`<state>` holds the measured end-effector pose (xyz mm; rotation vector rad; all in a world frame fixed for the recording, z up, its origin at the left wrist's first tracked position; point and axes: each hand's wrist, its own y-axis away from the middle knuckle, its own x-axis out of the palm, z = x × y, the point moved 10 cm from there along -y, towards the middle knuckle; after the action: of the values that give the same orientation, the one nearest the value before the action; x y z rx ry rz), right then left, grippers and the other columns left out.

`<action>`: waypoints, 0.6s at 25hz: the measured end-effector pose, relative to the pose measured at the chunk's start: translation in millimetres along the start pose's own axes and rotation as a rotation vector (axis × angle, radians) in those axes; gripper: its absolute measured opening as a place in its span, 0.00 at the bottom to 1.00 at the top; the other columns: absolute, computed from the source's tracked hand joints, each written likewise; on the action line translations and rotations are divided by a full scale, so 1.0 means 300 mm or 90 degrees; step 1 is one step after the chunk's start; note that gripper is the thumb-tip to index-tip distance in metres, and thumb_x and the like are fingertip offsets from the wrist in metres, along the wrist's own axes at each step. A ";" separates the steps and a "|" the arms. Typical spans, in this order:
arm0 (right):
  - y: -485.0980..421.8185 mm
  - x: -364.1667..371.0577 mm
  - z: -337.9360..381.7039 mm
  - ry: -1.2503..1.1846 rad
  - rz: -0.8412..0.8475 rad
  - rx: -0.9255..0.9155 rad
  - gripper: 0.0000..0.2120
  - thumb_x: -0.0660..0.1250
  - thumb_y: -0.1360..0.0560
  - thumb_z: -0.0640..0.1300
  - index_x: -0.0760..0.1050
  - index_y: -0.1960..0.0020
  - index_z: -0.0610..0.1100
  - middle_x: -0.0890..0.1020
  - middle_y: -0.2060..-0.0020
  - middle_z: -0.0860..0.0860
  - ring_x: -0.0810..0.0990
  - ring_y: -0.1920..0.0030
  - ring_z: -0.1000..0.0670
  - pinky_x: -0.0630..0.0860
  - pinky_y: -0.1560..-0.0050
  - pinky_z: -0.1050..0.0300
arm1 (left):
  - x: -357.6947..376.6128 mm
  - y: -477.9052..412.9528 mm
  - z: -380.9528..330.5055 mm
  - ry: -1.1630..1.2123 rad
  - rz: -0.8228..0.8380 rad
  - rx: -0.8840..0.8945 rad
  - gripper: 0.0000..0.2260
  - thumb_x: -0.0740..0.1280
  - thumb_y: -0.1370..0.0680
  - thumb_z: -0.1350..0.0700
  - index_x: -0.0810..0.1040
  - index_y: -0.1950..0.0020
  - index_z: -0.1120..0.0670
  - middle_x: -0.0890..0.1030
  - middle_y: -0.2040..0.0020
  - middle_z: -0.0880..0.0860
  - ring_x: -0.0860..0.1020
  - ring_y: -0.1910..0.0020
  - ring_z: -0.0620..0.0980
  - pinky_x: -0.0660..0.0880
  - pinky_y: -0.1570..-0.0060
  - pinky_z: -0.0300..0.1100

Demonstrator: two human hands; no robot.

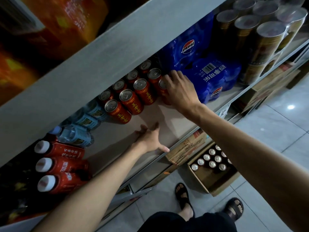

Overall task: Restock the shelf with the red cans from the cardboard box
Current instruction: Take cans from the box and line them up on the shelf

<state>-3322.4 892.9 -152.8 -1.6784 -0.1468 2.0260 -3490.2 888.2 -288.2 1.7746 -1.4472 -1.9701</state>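
The right hand [180,91] was seen closed over a red can [163,93], fingers draped across its top and side. The can was stood upright on the shelf [167,118], at the right end of the shelved cans [130,97] and just beside the blue pack [209,74]. Whether the can had been fully set down could not be told, since its base was hidden by the hand.

The left hand [150,139] was laid flat on the bare shelf board near the front edge. Its fingers were spread, its thumb was hooked at the lip, and nothing was held in it.

The cardboard box [222,183] was placed on the floor below and to the right of the shelf, close to the feet. The boxed cans [212,163] were stood upright in it with their lids facing up, so their long axes ran vertically. It was judged that the box lay nearer the right arm, and that the next can would best be reached by lowering a hand straight down and taking it by the top. Bare board in front of the rows was left to be filled.
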 end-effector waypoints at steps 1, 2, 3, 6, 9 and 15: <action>-0.034 0.014 -0.009 -0.013 0.044 0.014 0.23 0.67 0.25 0.49 0.70 0.34 0.40 0.75 0.41 0.40 0.75 0.44 0.41 0.74 0.45 0.46 | -0.001 0.000 0.000 0.001 -0.004 0.005 0.55 0.74 0.33 0.36 0.42 0.19 0.52 0.52 0.23 0.71 0.50 0.23 0.69 0.50 0.26 0.65; -0.058 0.033 -0.010 -0.018 0.073 0.018 0.23 0.65 0.23 0.48 0.68 0.32 0.40 0.75 0.40 0.40 0.74 0.42 0.41 0.73 0.42 0.46 | -0.001 0.001 0.001 0.002 -0.005 0.006 0.55 0.74 0.33 0.36 0.42 0.19 0.52 0.52 0.23 0.71 0.50 0.23 0.69 0.51 0.25 0.64; -0.071 0.047 -0.004 -0.023 0.084 0.009 0.23 0.64 0.23 0.49 0.68 0.31 0.40 0.75 0.40 0.41 0.74 0.41 0.41 0.72 0.41 0.47 | -0.002 0.001 0.000 0.005 -0.004 0.005 0.55 0.74 0.33 0.36 0.42 0.19 0.51 0.52 0.23 0.71 0.51 0.23 0.69 0.51 0.25 0.64; -0.081 0.059 -0.004 -0.056 0.082 -0.007 0.25 0.66 0.24 0.49 0.68 0.31 0.39 0.76 0.40 0.41 0.74 0.40 0.41 0.72 0.42 0.48 | -0.002 0.004 -0.003 0.010 -0.001 0.006 0.55 0.74 0.33 0.36 0.43 0.19 0.51 0.51 0.23 0.72 0.51 0.23 0.70 0.51 0.25 0.63; -0.080 0.058 -0.014 -0.052 0.070 -0.001 0.26 0.67 0.26 0.48 0.69 0.31 0.38 0.77 0.40 0.40 0.75 0.41 0.40 0.73 0.42 0.48 | -0.001 0.005 0.000 0.020 0.004 0.001 0.55 0.74 0.33 0.37 0.42 0.19 0.50 0.51 0.23 0.72 0.50 0.23 0.71 0.52 0.25 0.64; -0.085 0.062 -0.008 -0.040 0.066 -0.012 0.27 0.70 0.27 0.47 0.70 0.31 0.37 0.78 0.41 0.38 0.75 0.41 0.39 0.74 0.44 0.46 | -0.001 0.003 -0.005 0.009 0.005 0.006 0.54 0.74 0.32 0.38 0.44 0.19 0.53 0.55 0.23 0.71 0.54 0.23 0.67 0.55 0.25 0.61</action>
<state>-3314.4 922.6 -160.0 -1.6666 -0.1032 2.1610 -3489.3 887.0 -287.3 1.7800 -1.4594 -1.9457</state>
